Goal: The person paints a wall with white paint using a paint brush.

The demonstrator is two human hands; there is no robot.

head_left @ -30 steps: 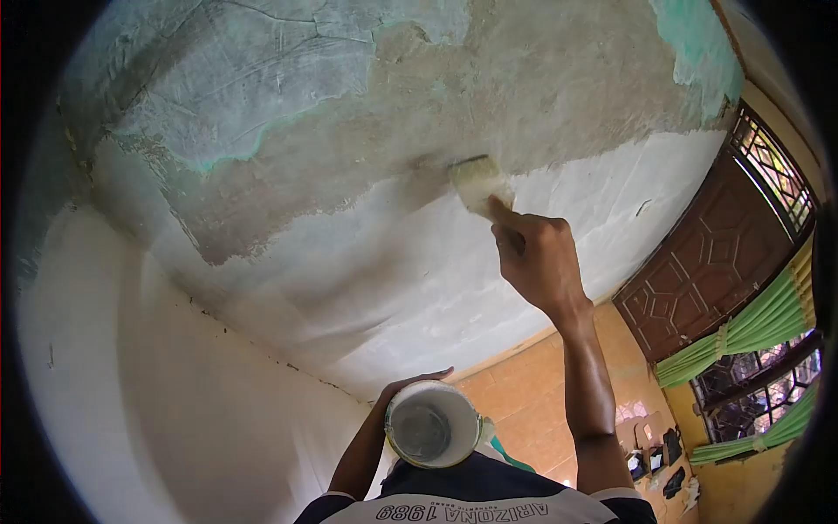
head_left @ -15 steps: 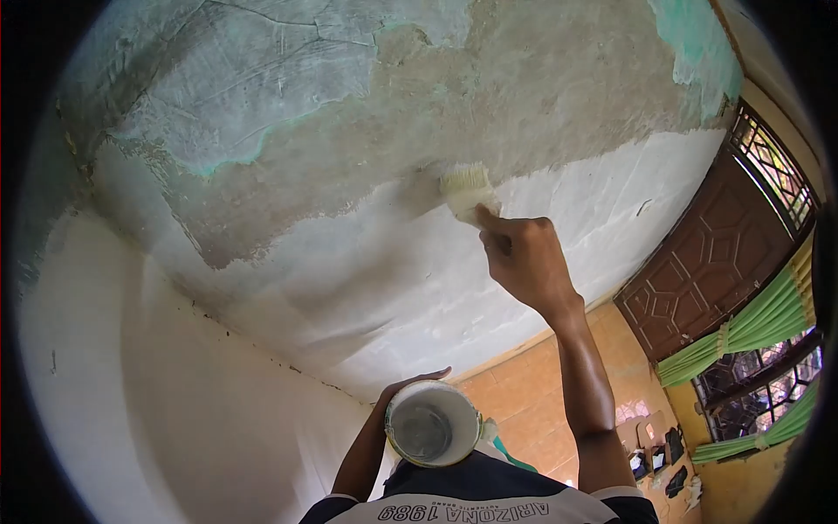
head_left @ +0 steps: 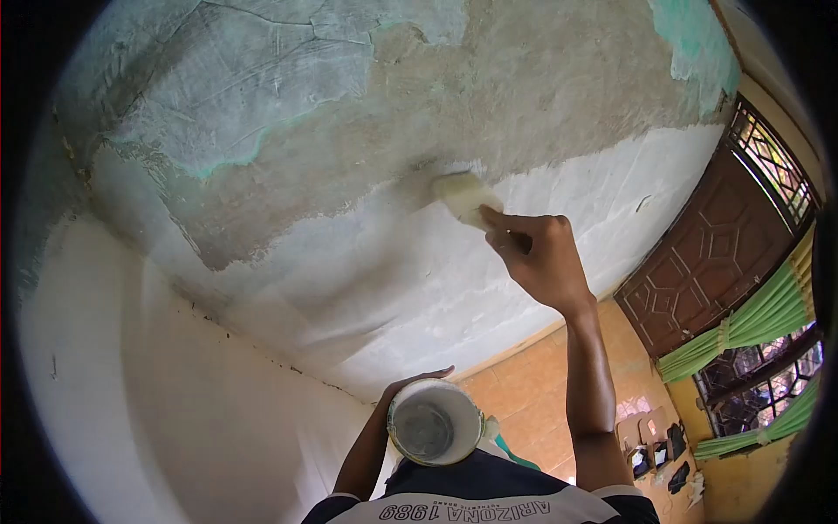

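Observation:
My right hand (head_left: 543, 258) grips a wide paintbrush (head_left: 465, 197), with the bristles against the wall (head_left: 515, 96) at the border between bare grey plaster and white paint. The brush is slightly blurred by motion. Close to my chest, my left hand (head_left: 419, 378) is wrapped round a small white bucket (head_left: 461, 409). Its fingertips show past the far side of the rim, while the rest of its grip is hidden behind the bucket. Inside the bucket lies a greyish-white liquid (head_left: 423, 430), low down.
Patches of old green paint (head_left: 694, 52) and cracked plaster mark the upper wall. At right are a brown panelled door (head_left: 698, 253), a green curtain (head_left: 742, 336) and a barred window (head_left: 768, 384). Orange floor tiles (head_left: 524, 384) lie below, with several small items near the window.
My right hand has shifted slightly right, and the brush has tilted, its bristles now leaning more to the left. My left hand and the bucket have barely moved.

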